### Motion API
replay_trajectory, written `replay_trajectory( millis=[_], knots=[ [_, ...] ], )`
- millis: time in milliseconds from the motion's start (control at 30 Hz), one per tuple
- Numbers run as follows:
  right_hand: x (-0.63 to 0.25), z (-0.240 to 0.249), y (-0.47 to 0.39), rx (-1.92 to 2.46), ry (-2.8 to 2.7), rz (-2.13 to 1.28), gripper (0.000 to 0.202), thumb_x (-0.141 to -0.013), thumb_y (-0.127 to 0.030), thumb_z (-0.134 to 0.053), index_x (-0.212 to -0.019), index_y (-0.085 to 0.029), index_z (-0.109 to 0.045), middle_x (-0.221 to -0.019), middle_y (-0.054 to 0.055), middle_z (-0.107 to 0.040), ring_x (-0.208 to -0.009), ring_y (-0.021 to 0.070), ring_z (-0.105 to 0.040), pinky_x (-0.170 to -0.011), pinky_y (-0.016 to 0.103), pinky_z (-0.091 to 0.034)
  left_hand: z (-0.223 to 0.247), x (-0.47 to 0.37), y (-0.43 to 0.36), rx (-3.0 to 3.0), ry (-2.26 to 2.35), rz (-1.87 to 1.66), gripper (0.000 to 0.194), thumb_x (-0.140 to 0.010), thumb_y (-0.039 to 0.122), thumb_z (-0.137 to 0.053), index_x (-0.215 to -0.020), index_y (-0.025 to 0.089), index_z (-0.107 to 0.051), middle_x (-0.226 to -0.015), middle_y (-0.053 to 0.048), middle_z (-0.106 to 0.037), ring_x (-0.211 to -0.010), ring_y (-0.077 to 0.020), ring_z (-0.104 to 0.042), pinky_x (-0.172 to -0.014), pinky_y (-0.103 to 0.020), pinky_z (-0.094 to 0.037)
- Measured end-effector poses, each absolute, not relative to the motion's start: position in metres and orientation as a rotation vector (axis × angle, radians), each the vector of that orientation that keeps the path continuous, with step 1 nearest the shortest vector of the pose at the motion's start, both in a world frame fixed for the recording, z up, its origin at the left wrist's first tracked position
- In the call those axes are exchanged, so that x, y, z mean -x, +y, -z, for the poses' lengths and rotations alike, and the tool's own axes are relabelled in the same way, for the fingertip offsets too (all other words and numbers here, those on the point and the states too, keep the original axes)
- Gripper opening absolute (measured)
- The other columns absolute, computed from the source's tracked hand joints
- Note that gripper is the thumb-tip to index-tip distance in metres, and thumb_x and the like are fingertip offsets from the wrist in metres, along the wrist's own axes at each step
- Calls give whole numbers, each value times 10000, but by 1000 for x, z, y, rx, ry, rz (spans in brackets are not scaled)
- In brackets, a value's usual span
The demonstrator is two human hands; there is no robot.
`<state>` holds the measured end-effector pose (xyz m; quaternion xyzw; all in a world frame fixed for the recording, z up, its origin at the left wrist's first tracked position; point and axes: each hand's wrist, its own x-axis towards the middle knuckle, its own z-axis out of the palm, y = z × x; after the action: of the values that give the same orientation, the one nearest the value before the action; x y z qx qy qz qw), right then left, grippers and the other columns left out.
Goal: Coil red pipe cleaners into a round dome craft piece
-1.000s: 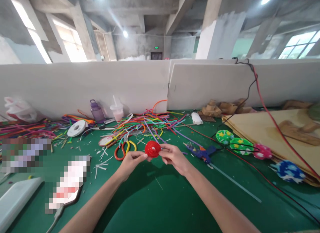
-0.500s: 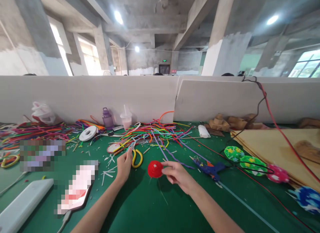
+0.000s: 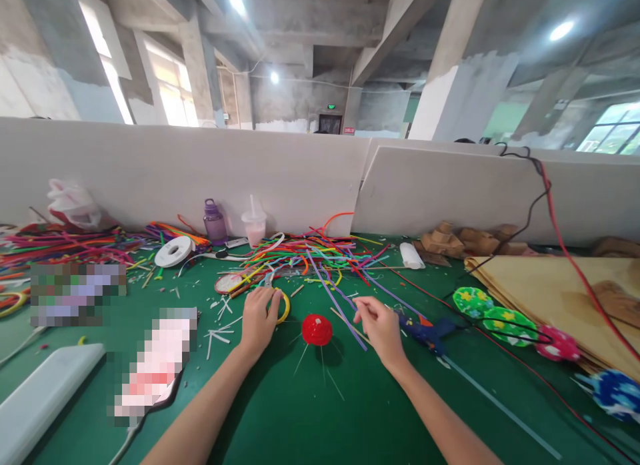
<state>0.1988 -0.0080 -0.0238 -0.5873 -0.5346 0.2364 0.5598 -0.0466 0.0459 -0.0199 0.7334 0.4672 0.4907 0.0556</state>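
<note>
A red rounded piece [image 3: 317, 330] with a small pale spot on top sits on the green table between my hands, touched by neither. Thin clear strands trail from its lower edge. My left hand [image 3: 260, 322] is curled over the yellow-handled scissors [image 3: 285, 306], hiding one handle loop. To the right of the red piece, my right hand [image 3: 379, 328] has its fingertips pinched together; what they hold, if anything, cannot be made out. Close to those fingertips lie a purple pipe cleaner [image 3: 330, 288] and a thin wooden stick [image 3: 341, 316].
A blue glue gun [image 3: 430, 333] lies right of my right hand. Pipe cleaners [image 3: 300, 255] are heaped behind, near a purple bottle [image 3: 215, 222] and a drink cup [image 3: 255, 226]. Green decorated pieces [image 3: 507, 326] lie at right, and white scraps [image 3: 220, 335] at left.
My right hand has let go of the red piece and moved right, leaving it on the table. My left hand has come down over the scissors. The view has tilted slightly.
</note>
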Motion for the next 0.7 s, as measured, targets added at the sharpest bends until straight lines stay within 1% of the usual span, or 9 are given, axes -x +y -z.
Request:
replay_trajectory(
  millis=[67,167,300,400,533,600,633,700],
  knots=[
    [-202,25,-7,1399,-1259,-488,329,-815,-488,-517,-842,-184,-642,-575,29,-598,-472,169,-506,-478,289,-347,22,47,48,-2178,1436,-1514,289,-932,338,-389,-783,213,-602,-832,-62,-676,-868,-217,-591,-866,-355,-407],
    [-201,28,-7,1403,-1223,-490,315,-826,-459,-505,-862,-176,-639,-554,24,-579,-495,182,-533,-496,292,-374,25,46,49,-2057,1448,-1572,287,-941,309,-359,-862,203,-615,-937,-77,-690,-935,-220,-602,-881,-361,-420],
    [-190,31,-12,1400,-1313,-520,292,-827,-448,-505,-817,-196,-654,-482,1,-531,-465,188,-525,-507,300,-382,25,46,49,-1975,1465,-1608,277,-929,306,-366,-881,199,-617,-945,-74,-688,-950,-226,-610,-884,-365,-433],
    [-186,33,-14,1400,-1402,-452,261,-835,-418,-500,-809,-216,-663,-486,2,-536,-460,193,-526,-508,305,-372,23,48,48,-1975,1459,-1629,284,-926,314,-370,-872,197,-623,-929,-71,-688,-936,-226,-616,-876,-360,-438],
    [-200,23,-7,1464,-1475,-430,234,-843,-356,-478,-868,-203,-654,-576,21,-623,-531,199,-589,-563,307,-431,23,48,46,-1946,1438,-1645,280,-927,327,-380,-869,205,-625,-916,-65,-686,-925,-223,-616,-865,-354,-442],
    [-211,10,6,1567,-1569,-456,248,-821,-333,-510,-967,-185,-644,-675,28,-689,-539,186,-602,-570,300,-451,24,48,46,-1930,1422,-1649,271,-924,325,-388,-864,207,-624,-907,-61,-683,-922,-221,-614,-867,-353,-441],
    [-216,2,16,1637,-1630,-428,285,-834,-337,-506,-1031,-174,-633,-711,28,-706,-558,180,-615,-584,293,-463,25,48,46,-1924,1417,-1650,266,-922,323,-392,-856,208,-623,-900,-59,-681,-918,-220,-613,-868,-354,-439],
    [-222,-16,43,1754,-1699,-313,300,-862,-318,-484,-1073,-167,-634,-768,34,-725,-647,177,-653,-645,281,-481,27,48,47,-1913,1418,-1647,260,-919,319,-399,-838,209,-620,-888,-55,-678,-908,-219,-611,-866,-357,-435]
  ],
)
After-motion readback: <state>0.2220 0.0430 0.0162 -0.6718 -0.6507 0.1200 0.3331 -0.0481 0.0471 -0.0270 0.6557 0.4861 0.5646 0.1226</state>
